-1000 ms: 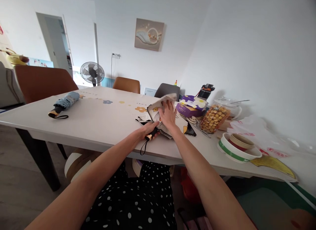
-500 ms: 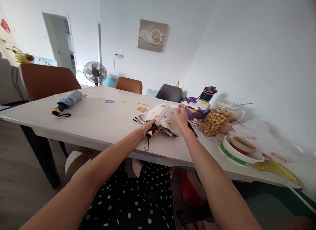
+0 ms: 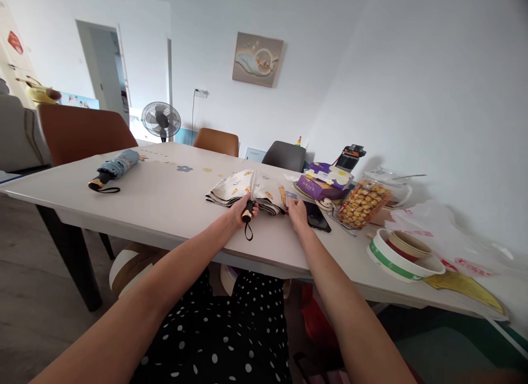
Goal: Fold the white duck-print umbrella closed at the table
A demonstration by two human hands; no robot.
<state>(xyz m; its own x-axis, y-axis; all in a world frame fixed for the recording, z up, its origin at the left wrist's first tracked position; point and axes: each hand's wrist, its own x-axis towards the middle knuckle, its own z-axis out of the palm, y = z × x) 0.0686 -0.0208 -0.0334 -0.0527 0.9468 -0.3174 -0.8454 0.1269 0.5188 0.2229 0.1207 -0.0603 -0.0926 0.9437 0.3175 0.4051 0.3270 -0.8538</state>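
Observation:
A cream umbrella [image 3: 264, 191] with small orange cartoon prints and a dark edge lies loosely folded on the table, its folds spread to both sides. Its black handle, with a gold-coloured end and a wrist loop, points toward me. My left hand [image 3: 242, 210] is wrapped round that handle. At the right side of the cloth, my right hand [image 3: 297, 212] has its fingers pinched together on the canopy's edge; the fingertips are partly hidden. Just right of this hand lies a black phone [image 3: 317, 217]. A blue folded umbrella [image 3: 119, 164] rests apart at the table's left.
On the right of the white table [image 3: 177, 208] stand a purple tissue box [image 3: 319, 187], a jar of round snacks [image 3: 365, 201], nested paper bowls [image 3: 402, 257] and a plastic bag [image 3: 437, 235]. Chairs [image 3: 284, 155] line the far side. A fan [image 3: 161, 120] stands behind.
My right hand has come down and toward me, from above the cloth to its right edge. The canopy now lies flatter and wider, and more of the phone shows. My left hand keeps the handle.

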